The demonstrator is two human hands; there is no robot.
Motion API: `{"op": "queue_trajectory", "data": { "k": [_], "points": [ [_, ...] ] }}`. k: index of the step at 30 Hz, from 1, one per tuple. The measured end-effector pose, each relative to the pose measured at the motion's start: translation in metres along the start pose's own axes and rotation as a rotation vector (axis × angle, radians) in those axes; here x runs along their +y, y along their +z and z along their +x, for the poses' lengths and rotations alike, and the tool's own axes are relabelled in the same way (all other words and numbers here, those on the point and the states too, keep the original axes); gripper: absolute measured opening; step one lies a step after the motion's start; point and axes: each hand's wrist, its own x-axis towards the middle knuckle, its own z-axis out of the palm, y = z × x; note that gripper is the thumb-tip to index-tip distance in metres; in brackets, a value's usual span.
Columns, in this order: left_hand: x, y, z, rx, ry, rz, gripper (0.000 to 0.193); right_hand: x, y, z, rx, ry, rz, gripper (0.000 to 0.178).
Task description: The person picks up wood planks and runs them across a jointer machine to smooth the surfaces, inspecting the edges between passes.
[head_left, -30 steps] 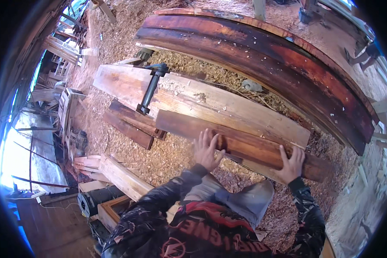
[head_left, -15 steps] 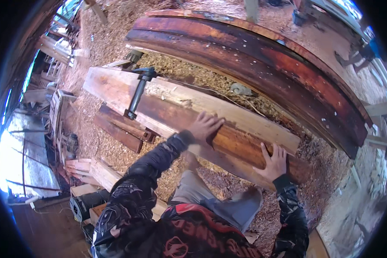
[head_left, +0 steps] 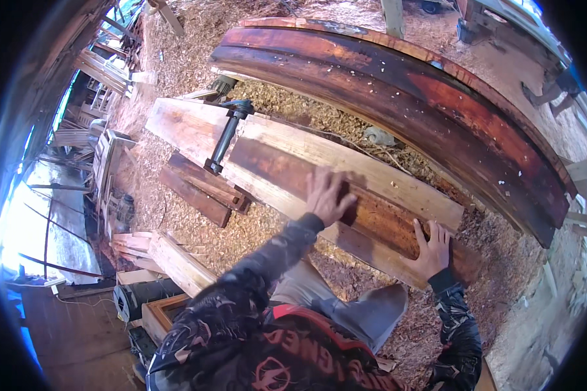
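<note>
A dark brown board (head_left: 267, 163) lies lengthwise along a wider pale plank (head_left: 293, 138). My left hand (head_left: 329, 199) is over the middle of the brown board, its fingers spread and slightly blurred; whether the palm presses on the wood I cannot tell. Farther right, my right hand (head_left: 430, 253) rests on the near edge of the board close to its right end, thumb and fingers apart. A black bar clamp (head_left: 227, 138) sits across the pale plank, just left of the brown board's end.
Beyond the plank stands a long, curved, reddish-brown planked piece (head_left: 385, 98). Shorter brown timbers (head_left: 199, 195) lie on wood shavings (head_left: 267, 238) at the near left. A wooden box (head_left: 160, 316) is at the lower left. At the far right, a person's legs (head_left: 554, 94) show.
The view has shifted, so the scene sits farther right. My left hand has turned, and its wrist has come slightly right and nearer. My right hand keeps its place on the board.
</note>
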Motion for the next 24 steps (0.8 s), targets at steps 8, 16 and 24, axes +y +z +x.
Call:
{"op": "queue_trajectory", "data": {
  "k": [8, 16, 24],
  "points": [
    [-0.02, 0.058, -0.007, 0.403, -0.697, 0.063, 0.076, 0.055, -0.04, -0.039, -0.135, -0.099, -0.044, 0.106],
    [-0.034, 0.058, 0.035, 0.419, -0.684, 0.033, 0.072, 0.068, -0.026, -0.046, -0.04, -0.083, 0.003, 0.104],
    [-0.085, 0.045, 0.044, 0.481, -0.754, 0.046, 0.063, 0.028, -0.005, -0.038, -0.11, -0.047, 0.087, 0.095]
  ]
}}
